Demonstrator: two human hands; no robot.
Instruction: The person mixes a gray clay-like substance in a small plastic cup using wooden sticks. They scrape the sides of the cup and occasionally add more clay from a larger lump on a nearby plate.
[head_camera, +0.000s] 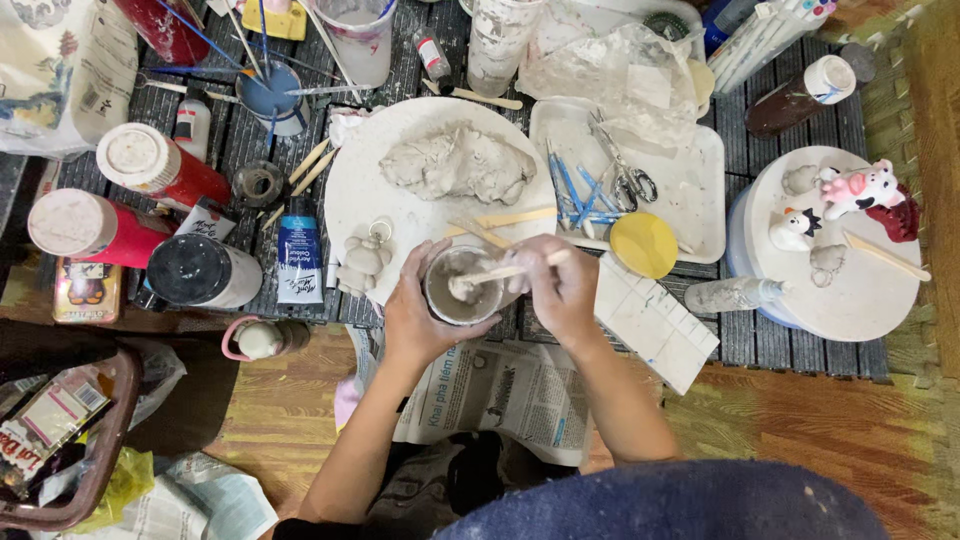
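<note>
My left hand wraps around a small round cup of grey paste, held over the near edge of a low slatted table. My right hand grips a flat wooden stick whose tip sits in the paste. Just beyond the cup lies a round white board with a lump of grey clay and a small clay figure at its near edge. Two more wooden sticks rest on the board.
A white tray holds scissors, blue tools and a yellow lid. A white round stand at right carries small painted figures. Red paint bottles, a blue paint tube and a brush jar crowd the left. Newspaper lies under my arms.
</note>
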